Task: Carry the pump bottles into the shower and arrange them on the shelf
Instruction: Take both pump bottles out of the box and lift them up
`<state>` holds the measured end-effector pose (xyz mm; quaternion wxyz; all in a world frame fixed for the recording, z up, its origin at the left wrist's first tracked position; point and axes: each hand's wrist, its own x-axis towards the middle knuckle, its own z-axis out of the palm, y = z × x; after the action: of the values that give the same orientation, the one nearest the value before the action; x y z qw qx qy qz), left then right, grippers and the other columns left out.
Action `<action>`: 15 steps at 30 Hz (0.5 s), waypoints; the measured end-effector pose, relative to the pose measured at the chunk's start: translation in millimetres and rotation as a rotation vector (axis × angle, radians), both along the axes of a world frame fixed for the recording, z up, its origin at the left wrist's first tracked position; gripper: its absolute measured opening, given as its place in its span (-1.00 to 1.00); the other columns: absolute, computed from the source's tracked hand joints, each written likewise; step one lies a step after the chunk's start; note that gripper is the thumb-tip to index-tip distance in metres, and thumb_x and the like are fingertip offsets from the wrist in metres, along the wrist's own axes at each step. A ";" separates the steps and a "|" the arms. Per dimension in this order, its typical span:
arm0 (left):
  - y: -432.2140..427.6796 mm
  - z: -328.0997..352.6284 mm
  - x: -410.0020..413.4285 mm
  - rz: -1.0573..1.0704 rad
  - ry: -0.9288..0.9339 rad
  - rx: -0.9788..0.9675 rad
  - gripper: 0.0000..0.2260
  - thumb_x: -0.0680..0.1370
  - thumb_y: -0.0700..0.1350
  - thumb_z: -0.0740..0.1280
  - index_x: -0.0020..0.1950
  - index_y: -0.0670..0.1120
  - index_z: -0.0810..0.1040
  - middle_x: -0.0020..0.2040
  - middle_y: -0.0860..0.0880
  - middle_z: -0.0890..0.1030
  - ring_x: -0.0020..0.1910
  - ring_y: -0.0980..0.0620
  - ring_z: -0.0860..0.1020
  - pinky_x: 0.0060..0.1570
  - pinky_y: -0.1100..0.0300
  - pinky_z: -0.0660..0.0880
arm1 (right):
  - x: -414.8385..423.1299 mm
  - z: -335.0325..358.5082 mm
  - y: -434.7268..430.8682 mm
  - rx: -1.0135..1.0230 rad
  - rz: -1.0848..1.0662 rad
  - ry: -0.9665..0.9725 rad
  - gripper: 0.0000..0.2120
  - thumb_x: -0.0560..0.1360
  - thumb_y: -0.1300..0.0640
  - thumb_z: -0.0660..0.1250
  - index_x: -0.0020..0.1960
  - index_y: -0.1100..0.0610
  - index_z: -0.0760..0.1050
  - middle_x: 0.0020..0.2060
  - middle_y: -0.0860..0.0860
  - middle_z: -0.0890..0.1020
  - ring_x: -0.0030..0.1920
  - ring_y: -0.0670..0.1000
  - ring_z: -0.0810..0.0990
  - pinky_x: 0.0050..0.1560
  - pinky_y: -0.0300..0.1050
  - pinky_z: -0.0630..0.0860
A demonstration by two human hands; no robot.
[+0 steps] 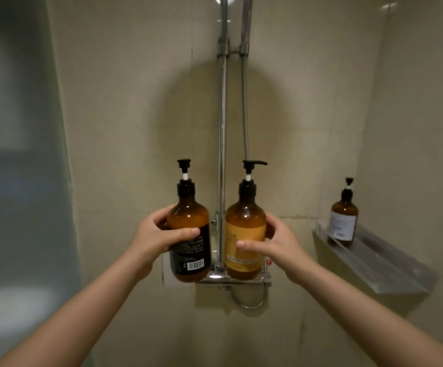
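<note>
- The left grip (159, 234) is closed around the bottle with the black label (190, 260). The thumb lies across the front just above the label and the fingers curl round the back.
- The right grip (276, 242) is closed around the bottle with the orange label (245, 226). The thumb presses the front of the label and the fingers wrap behind.
- Both brown pump bottles are held upright in the air, side by side and not touching, each sticking out above and below its grip. The orange one's spout points right.
- Just behind and below them is the chrome shower mixer (236, 281). The shower rail (222, 128) rises in the gap between the bottles, with the hose (244, 115) beside it.
- The shelf (381, 268) is fixed to the right-hand wall, well apart from the held bottles.
- A third brown bottle with a white label (343, 221) stands upright at the shelf's far end, near the corner.
- The beige tiled wall (135, 102) is behind everything, and a blurred glass panel (16, 154) is on the left.
</note>
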<state>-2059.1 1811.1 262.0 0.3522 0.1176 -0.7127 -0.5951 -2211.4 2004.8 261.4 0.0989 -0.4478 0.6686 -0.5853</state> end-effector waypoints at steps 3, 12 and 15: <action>5.9 42.0 2.3 -0.015 0.007 -0.016 -0.54 -0.02 0.10 0.59 -0.18 0.36 0.60 -0.14 0.22 0.68 0.00 0.09 0.60 -0.18 0.15 0.53 | 5.2 43.2 5.4 -0.034 0.023 0.011 -0.46 0.24 0.07 0.56 0.14 -0.09 0.42 0.07 -0.09 0.58 0.08 -0.07 0.58 -0.06 -0.21 0.55; 12.5 97.8 11.4 -0.078 0.046 -0.033 -0.43 -0.03 0.11 0.60 -0.04 0.19 0.59 0.01 0.05 0.66 0.06 0.01 0.60 -0.01 0.01 0.57 | 19.5 86.6 20.6 -0.067 -0.002 0.039 -0.58 0.27 0.09 0.53 0.00 -0.16 0.42 -0.01 -0.17 0.57 -0.01 -0.14 0.56 -0.13 -0.24 0.54; 12.6 101.3 11.4 -0.131 0.038 -0.036 -0.45 -0.01 0.09 0.60 -0.04 0.17 0.59 0.01 0.05 0.65 0.06 0.01 0.60 -0.01 0.01 0.56 | 23.9 86.0 25.2 -0.062 -0.029 0.024 -0.56 0.23 0.05 0.53 0.02 -0.15 0.41 0.00 -0.16 0.57 0.01 -0.12 0.56 -0.10 -0.20 0.55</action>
<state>-2047.7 1823.7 363.4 0.3279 0.0529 -0.7226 -0.6063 -2187.5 2030.0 347.5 0.0684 -0.4478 0.6576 -0.6020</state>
